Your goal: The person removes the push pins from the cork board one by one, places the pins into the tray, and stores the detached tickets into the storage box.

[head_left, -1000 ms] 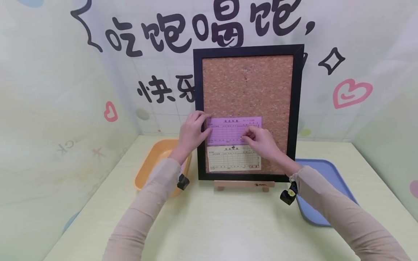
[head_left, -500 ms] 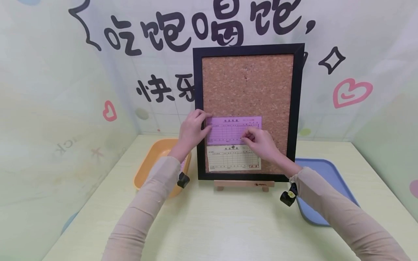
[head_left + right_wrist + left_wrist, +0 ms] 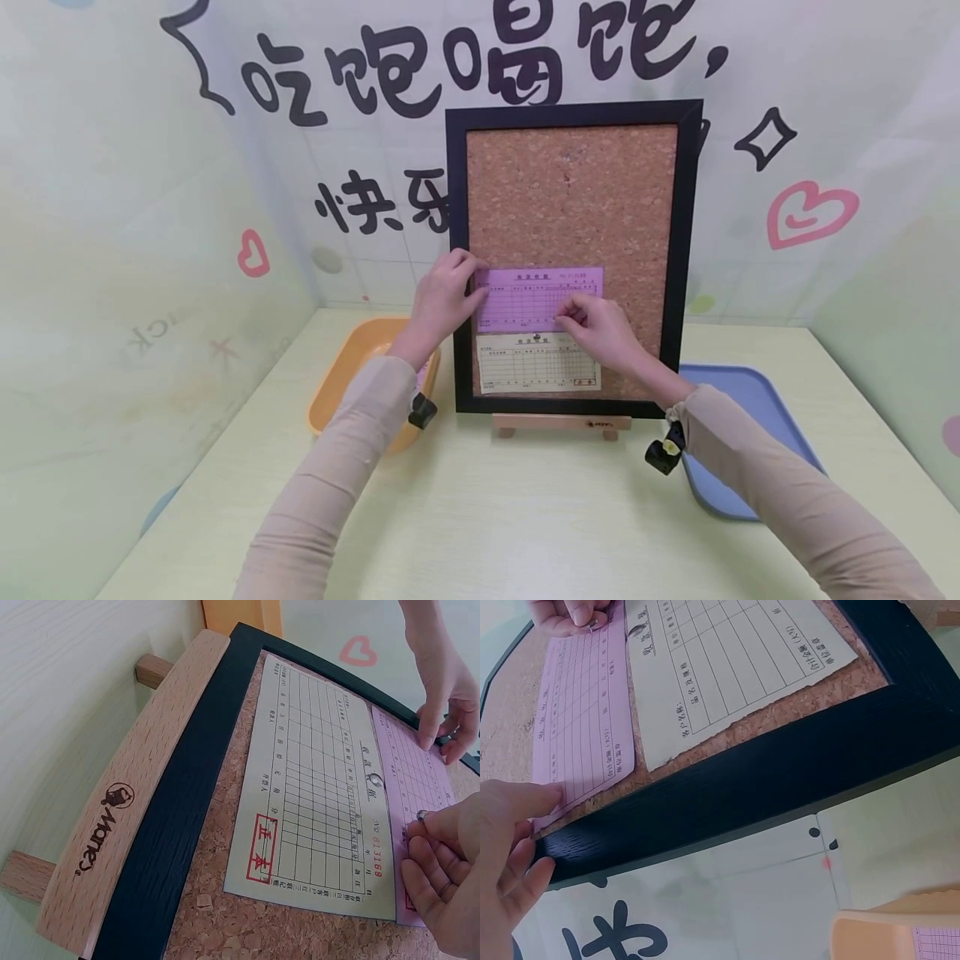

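A cork board (image 3: 573, 196) in a black frame (image 3: 459, 350) stands on a small wooden easel (image 3: 561, 422). Pinned low on it by a metal thumbtack (image 3: 375, 780) is a cream receipt slip (image 3: 536, 367). Directly above lies a purple receipt slip (image 3: 517, 300), its lower edge along the cream one's top. My left hand (image 3: 444, 296) presses the purple slip's left end with the thumb, the other fingers lying by the frame's side. Thumb and index finger of my right hand (image 3: 600, 327) pinch a silver thumbtack (image 3: 421, 816) against the purple slip's lower right part.
On the left, an orange tray (image 3: 330, 387) is partly behind my left arm and has purple printed paper (image 3: 937, 943) in it. A blue tray (image 3: 738, 433) lies right of the board, partly under my right forearm. The table (image 3: 525, 517) meets a printed wall.
Both hands keep their places on the purple slip, and the right hand still pinches the thumbtack. Only a slight shift of the head view shows.
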`<state>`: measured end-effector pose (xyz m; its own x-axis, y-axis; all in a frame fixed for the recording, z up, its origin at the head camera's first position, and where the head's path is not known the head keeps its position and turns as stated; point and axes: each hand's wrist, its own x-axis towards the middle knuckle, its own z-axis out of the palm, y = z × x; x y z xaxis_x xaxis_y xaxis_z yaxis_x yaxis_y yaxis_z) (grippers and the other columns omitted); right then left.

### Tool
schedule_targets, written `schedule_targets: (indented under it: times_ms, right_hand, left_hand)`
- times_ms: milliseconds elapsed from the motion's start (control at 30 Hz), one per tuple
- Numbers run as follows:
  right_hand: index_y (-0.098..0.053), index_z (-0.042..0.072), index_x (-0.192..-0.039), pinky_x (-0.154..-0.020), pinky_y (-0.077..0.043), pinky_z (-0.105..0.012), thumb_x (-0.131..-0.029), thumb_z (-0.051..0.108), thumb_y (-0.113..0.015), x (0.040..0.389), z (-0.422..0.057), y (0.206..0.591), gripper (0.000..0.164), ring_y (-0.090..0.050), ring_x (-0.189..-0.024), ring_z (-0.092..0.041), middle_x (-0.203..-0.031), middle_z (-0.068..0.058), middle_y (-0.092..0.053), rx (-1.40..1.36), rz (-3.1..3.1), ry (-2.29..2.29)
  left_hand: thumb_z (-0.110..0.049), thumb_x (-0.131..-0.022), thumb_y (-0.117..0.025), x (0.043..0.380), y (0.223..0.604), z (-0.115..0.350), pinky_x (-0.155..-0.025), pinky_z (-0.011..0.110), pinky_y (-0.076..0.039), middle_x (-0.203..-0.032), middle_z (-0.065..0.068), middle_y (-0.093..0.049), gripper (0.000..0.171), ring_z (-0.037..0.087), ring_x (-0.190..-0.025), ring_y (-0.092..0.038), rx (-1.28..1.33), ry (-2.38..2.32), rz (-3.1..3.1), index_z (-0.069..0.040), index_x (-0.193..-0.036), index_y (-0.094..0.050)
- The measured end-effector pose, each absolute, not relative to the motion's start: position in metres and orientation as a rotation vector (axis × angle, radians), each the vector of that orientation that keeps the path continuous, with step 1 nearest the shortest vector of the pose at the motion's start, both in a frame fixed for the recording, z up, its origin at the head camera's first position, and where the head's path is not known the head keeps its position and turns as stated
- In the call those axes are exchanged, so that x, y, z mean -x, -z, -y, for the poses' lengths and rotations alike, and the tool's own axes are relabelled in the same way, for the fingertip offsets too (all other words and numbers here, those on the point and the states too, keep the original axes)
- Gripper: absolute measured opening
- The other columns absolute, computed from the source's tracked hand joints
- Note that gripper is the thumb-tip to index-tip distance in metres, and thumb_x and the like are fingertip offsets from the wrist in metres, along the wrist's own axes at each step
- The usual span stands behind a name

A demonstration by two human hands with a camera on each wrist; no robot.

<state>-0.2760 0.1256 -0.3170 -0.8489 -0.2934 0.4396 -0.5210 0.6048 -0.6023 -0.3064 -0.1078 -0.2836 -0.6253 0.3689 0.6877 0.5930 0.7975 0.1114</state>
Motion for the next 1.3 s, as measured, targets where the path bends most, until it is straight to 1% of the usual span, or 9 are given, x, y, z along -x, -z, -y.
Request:
schedule_targets:
  times_ms: [267, 567, 800, 967, 1100, 1300]
  right_hand:
    - [-0.063, 0.003, -0.087, -0.056, -0.044, -0.026, -0.086, 0.006, -0.060, 0.2758, -0.1254, 0.3190, 0.004, -0.053, -0.065, -0.016, -0.079, -0.008, -0.064, -0.655, 2.546, -1.112]
    - [-0.063, 0.003, -0.087, -0.058, -0.046, -0.026, -0.086, 0.007, -0.060, 0.2763, -0.1252, 0.3222, 0.005, -0.054, -0.066, -0.016, -0.080, -0.008, -0.064, -0.661, 2.550, -1.123]
    - [-0.064, 0.003, -0.087, -0.057, -0.046, -0.026, -0.087, 0.007, -0.060, 0.2745, -0.1250, 0.3212, 0.006, -0.054, -0.064, -0.016, -0.080, -0.008, -0.065, -0.673, 2.548, -1.102]
    - [-0.064, 0.003, -0.087, -0.057, -0.046, -0.025, -0.086, 0.007, -0.060, 0.2736, -0.1250, 0.3211, 0.006, -0.054, -0.064, -0.015, -0.080, -0.008, -0.065, -0.678, 2.548, -1.089]
    - [-0.064, 0.003, -0.087, -0.056, -0.046, -0.025, -0.087, 0.007, -0.060, 0.2732, -0.1250, 0.3210, 0.006, -0.054, -0.064, -0.015, -0.080, -0.008, -0.065, -0.676, 2.551, -1.094]
    - [-0.064, 0.003, -0.086, -0.056, -0.045, -0.025, -0.086, 0.007, -0.060, 0.2730, -0.1250, 0.3208, 0.006, -0.053, -0.063, -0.015, -0.079, -0.008, -0.065, -0.683, 2.547, -1.092]
  left_hand:
    - [-0.012, -0.078, -0.070, 0.3055, 0.2855, 0.1065, -0.064, 0.031, -0.047, -0.090, 0.007, -0.061, 0.022, 0.022, -0.080, -0.051, 0.684, 0.401, 2.317, -0.005, -0.098, -0.064]
    - [-0.011, -0.077, -0.070, 0.3078, 0.2907, 0.1075, -0.068, 0.033, -0.050, -0.098, 0.009, -0.055, 0.021, 0.023, -0.090, -0.052, 0.713, 0.400, 2.240, -0.002, -0.096, -0.064]
    - [-0.015, -0.076, -0.072, 0.3083, 0.2917, 0.1074, -0.064, 0.031, -0.048, -0.094, 0.008, -0.055, 0.030, 0.023, -0.084, -0.050, 0.706, 0.373, 2.268, -0.004, -0.102, -0.062]
    - [-0.017, -0.075, -0.073, 0.3085, 0.2910, 0.1076, -0.066, 0.033, -0.049, -0.094, 0.009, -0.056, 0.033, 0.023, -0.084, -0.051, 0.705, 0.364, 2.279, -0.005, -0.104, -0.061]
    - [-0.018, -0.076, -0.073, 0.3089, 0.2909, 0.1072, -0.066, 0.032, -0.048, -0.093, 0.008, -0.058, 0.032, 0.022, -0.084, -0.051, 0.705, 0.363, 2.296, -0.005, -0.103, -0.062]
    - [-0.015, -0.077, -0.072, 0.3086, 0.2912, 0.1058, -0.062, 0.029, -0.044, -0.088, 0.006, -0.058, 0.022, 0.021, -0.078, -0.048, 0.735, 0.383, 2.303, -0.005, -0.095, -0.064]
